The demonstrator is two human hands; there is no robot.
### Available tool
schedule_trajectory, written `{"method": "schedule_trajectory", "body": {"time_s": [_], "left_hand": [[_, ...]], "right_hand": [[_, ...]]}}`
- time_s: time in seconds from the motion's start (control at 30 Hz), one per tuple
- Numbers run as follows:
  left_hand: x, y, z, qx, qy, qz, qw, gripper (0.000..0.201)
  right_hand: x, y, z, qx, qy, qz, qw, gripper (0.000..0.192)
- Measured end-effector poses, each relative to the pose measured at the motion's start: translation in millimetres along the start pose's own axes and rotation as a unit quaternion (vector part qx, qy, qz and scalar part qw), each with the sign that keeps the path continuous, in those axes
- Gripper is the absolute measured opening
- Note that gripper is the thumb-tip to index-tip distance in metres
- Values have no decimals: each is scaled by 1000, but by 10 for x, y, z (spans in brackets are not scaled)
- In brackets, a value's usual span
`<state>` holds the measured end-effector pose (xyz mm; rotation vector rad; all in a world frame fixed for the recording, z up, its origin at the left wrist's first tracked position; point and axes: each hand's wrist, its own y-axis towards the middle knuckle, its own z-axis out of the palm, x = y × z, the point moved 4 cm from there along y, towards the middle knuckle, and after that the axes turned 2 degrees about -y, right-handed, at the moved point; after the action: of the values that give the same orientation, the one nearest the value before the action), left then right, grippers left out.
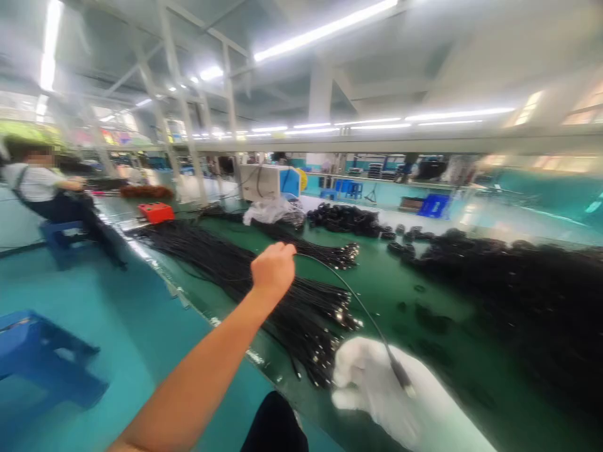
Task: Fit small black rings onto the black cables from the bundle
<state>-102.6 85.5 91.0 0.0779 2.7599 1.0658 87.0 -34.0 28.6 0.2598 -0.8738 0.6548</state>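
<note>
Watching remotely, I saw one green counter (377, 279) above a teal floor (141, 339), one red box (156, 213); my left grip (274, 270) pinched one cable (353, 292), its plug end across my curled, gloved right grip (377, 383), hold unclear.

I work from one head view: worn height, left hand (273, 271) and right hand (370, 380) near below, facing forward and down across green bench (377, 279), ceiling light (325, 31) overhead.
</note>
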Motion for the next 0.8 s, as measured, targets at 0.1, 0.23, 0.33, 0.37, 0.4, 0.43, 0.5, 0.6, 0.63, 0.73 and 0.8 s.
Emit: {"method": "schedule_trajectory", "body": {"time_s": [0.1,0.23,0.33,0.37,0.4,0.43,0.5,0.6,0.63,0.73,0.8], "left_hand": [[6,26,112,2,-32,1,999,20],[69,100,201,-8,-55,-5,998,23],[-73,6,145,1,-41,31,999,26],[-185,-58,98,10,-58,71,996,29],[-327,-135,52,37,-92,128,987,32],[-485,-222,12,85,-140,195,967,33],[-785,-411,-30,236,-245,308,889,24],[-1043,-554,-42,381,-341,352,784,15],[-1084,-547,-35,389,-356,351,774,16],[-1162,-477,-1,386,-361,362,768,14],[-1208,-422,20,384,-349,372,769,13]], "right_hand": [[37,64,-149,-3,148,14,989,26],[48,89,-420,-68,150,20,986,34],[12,64,-440,-7,51,38,998,33],[-7,57,-425,25,35,46,998,32],[-31,51,-409,53,33,59,996,32],[-57,46,-398,75,43,74,994,32],[-101,41,-390,91,74,99,988,33],[-143,26,-375,105,119,121,980,37],[-149,17,-365,115,128,126,977,41],[-148,2,-348,141,138,133,971,52],[-148,14,-365,142,131,125,973,50]]}}
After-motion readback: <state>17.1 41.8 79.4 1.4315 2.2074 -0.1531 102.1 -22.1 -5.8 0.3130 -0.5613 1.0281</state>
